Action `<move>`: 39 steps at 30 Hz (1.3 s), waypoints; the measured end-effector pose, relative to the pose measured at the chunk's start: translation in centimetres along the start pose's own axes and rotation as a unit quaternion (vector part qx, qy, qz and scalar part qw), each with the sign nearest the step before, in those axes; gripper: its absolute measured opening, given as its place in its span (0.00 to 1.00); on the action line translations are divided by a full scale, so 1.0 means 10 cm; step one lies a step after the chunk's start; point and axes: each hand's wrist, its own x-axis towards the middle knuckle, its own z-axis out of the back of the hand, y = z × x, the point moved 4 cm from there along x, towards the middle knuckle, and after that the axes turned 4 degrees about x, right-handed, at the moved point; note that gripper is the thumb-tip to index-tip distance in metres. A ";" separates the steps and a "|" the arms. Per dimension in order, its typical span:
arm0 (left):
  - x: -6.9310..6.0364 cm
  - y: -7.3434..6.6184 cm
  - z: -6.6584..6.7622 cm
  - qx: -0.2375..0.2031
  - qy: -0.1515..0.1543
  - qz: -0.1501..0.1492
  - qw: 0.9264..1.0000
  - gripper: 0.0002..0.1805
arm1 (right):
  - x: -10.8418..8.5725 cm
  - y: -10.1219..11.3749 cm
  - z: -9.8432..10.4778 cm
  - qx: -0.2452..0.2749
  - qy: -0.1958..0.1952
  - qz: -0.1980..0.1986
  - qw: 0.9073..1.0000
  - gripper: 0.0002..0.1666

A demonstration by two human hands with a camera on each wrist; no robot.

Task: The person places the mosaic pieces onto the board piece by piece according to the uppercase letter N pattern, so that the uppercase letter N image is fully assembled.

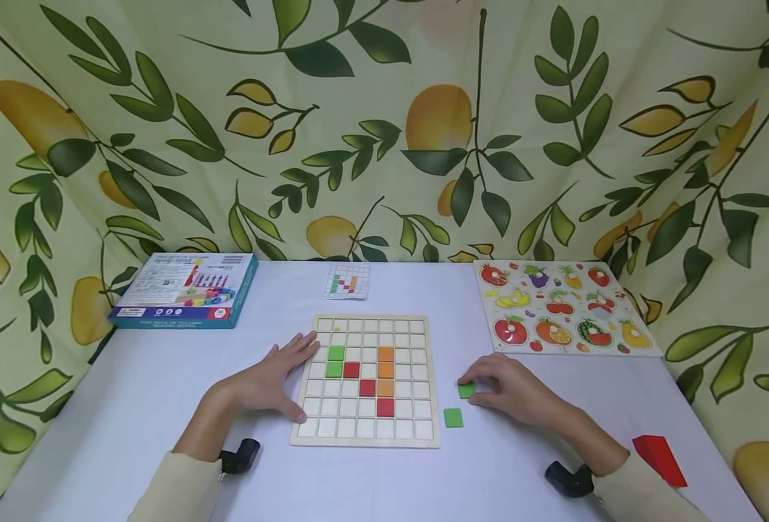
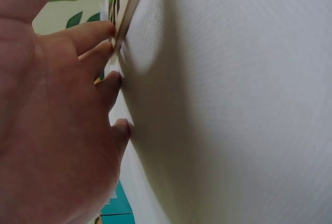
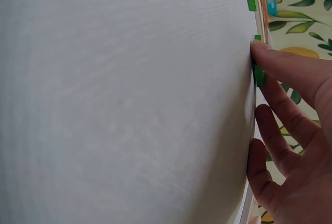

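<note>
A wooden grid board (image 1: pixel 364 443) lies on the table with white squares and a few colored tiles in it: two green tiles (image 1: pixel 335 353), red tiles (image 1: pixel 351 370) stepping down diagonally, and a column of orange tiles (image 1: pixel 385 370). Fingers spread, my left hand (image 1: pixel 263 380) touches the board's left edge; its fingertips meet the rim in the left wrist view. To the right of the board, my right hand (image 1: pixel 517 388) pinches a green square tile (image 1: pixel 467 391) at the table surface between thumb and forefinger. Another loose green tile (image 1: pixel 453 417) lies nearer the board.
Behind the board lies a small pattern card (image 1: pixel 346 283) with a colored grid. A boxed toy set (image 1: pixel 185 290) sits at the back left, a fruit puzzle board (image 1: pixel 563 308) at the back right. Near the right sleeve is a red block (image 1: pixel 661 460).
</note>
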 end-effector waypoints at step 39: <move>0.01 0.00 -0.02 0.011 0.004 0.007 1.000 0.69 | 0.34 0.43 -0.19 0.096 0.046 0.047 0.993 0.12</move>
